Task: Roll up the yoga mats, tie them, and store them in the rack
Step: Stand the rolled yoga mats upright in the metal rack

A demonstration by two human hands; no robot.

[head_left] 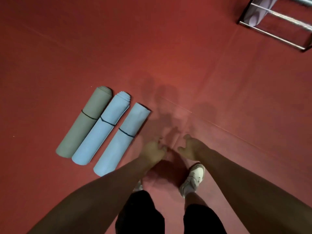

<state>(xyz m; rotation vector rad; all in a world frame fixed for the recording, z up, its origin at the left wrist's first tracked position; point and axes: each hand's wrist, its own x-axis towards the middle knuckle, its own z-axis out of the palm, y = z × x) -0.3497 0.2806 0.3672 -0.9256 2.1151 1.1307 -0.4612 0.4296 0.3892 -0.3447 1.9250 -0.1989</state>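
— Since already rolled and cord-tied, laid side by side for pickup, likely: grey yoga mat point(82, 124), blue yoga mat point(101, 130), second blue yoga mat point(121, 139) just left of the left hand point(152, 152).
— Grip?
— Both released. Left loosely curled, right hand point(190, 149) spread, holding nothing. Metal rack point(287, 17) far up-right, lavender mat point(256, 12) stored inside.

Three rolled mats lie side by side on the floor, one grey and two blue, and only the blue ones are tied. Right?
Not quite: the head view shows a dark cord round the grey mat too, so all three are tied. The two blue mats lie beside it on the floor.
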